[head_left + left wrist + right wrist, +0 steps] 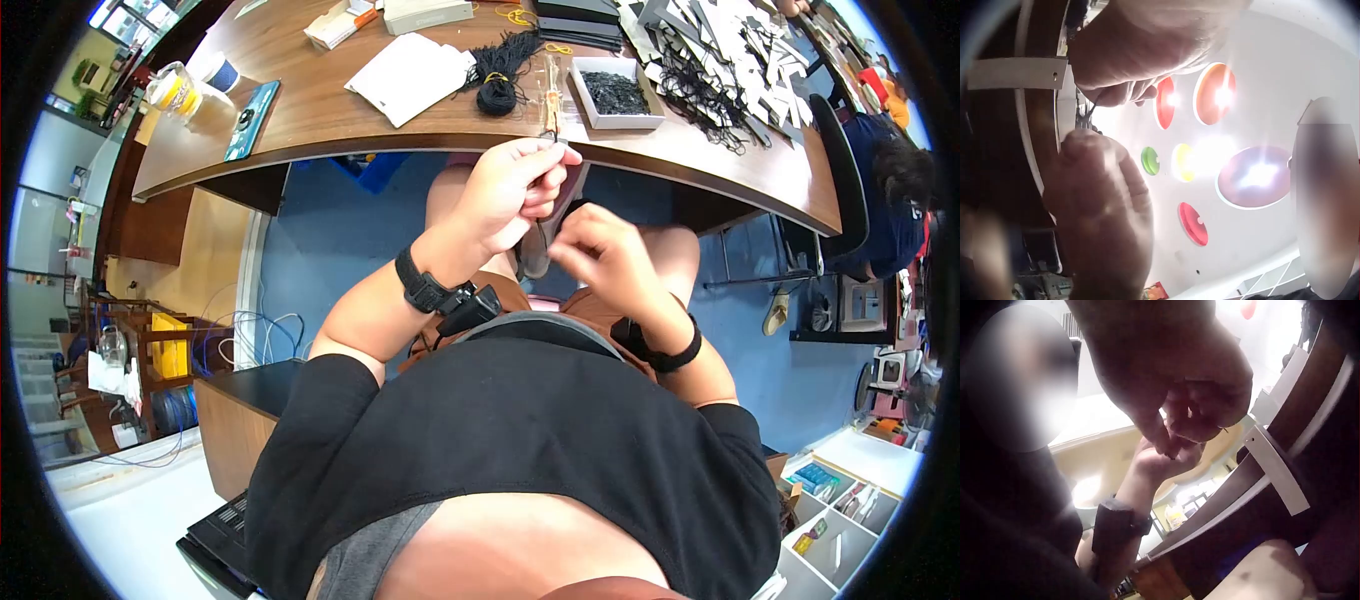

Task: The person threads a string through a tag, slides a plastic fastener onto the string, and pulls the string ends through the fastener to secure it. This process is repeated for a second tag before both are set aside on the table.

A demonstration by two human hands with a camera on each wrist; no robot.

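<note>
My left hand [515,195] is raised in front of the table's near edge, thumb and forefinger pinching a thin black cord [543,236]. Lower and to its right, my right hand [610,255] has its fingers curled and pinches the cord's lower part between thumb and forefinger. In the left wrist view, a short dark stretch of cord [1093,111] shows between the two hands. A pale card tag [1279,478] with a small hole near one end appears beside the hands in the right wrist view.
On the wooden table [310,110] lie a bundle of black cords [497,92], a white box [648,118] of small black pieces, and a heap of tags [740,50]. A white packet [405,80], teal phone-like slab [252,120] and jar [180,95] are further left.
</note>
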